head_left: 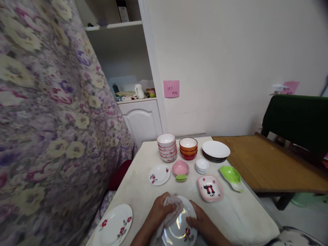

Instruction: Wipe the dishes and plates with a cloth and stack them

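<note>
Near the front edge of the white table, my right hand grips the right rim of a white plate with red flowers, its thumb lying on top. My left hand is closed on a crumpled pale cloth, pressed against the plate's upper left. The plate is tilted and shows bright reflections. To the left lies a larger flowered plate, and beyond my hands a smaller flowered plate. A square pink cat dish sits to the right of the held plate.
On the table stand stacked flowered bowls, orange and red bowls, white plates, small white bowls, pink dishes and a green leaf-shaped dish. A floral curtain hangs left; a brown table adjoins right.
</note>
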The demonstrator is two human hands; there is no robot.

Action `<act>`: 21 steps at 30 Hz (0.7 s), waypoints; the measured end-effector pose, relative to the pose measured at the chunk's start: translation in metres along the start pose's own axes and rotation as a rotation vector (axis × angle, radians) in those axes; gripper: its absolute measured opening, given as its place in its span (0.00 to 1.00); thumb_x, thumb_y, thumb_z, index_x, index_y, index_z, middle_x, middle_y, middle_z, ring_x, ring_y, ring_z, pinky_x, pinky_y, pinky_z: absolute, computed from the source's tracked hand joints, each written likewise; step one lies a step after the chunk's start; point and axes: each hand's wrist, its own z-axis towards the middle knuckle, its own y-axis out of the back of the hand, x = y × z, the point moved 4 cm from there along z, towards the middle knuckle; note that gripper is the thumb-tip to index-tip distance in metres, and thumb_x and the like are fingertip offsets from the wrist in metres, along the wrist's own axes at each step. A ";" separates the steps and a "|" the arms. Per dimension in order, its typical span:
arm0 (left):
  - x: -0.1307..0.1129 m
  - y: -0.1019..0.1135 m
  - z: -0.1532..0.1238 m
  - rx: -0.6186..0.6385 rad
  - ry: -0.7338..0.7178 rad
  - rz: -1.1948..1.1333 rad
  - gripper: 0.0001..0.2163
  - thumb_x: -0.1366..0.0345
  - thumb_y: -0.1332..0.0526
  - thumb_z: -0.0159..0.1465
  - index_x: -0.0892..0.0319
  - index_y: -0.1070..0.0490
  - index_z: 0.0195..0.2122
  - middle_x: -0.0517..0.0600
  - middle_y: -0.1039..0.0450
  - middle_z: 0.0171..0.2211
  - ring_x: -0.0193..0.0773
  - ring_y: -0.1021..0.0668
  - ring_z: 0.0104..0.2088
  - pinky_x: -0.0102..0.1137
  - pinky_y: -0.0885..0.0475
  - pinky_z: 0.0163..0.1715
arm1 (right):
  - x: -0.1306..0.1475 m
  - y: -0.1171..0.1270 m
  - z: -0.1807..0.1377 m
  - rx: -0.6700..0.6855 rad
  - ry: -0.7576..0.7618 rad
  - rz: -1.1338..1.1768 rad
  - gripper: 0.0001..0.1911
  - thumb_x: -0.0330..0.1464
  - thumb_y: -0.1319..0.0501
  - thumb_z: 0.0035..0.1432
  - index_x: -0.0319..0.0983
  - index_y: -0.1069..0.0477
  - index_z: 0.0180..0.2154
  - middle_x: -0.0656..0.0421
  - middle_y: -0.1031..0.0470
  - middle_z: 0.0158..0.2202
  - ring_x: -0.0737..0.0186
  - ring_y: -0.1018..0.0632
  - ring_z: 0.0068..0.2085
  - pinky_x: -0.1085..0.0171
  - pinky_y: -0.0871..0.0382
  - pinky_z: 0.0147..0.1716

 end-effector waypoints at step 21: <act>0.029 0.006 -0.026 -0.273 -0.020 -0.047 0.09 0.57 0.40 0.56 0.58 0.34 0.32 0.44 0.29 0.26 0.37 0.27 0.30 0.29 0.34 0.31 | -0.026 0.008 -0.005 -0.221 0.007 -0.200 0.30 0.47 0.37 0.50 0.37 0.32 0.51 0.49 0.24 0.49 0.46 0.27 0.50 0.51 0.35 0.51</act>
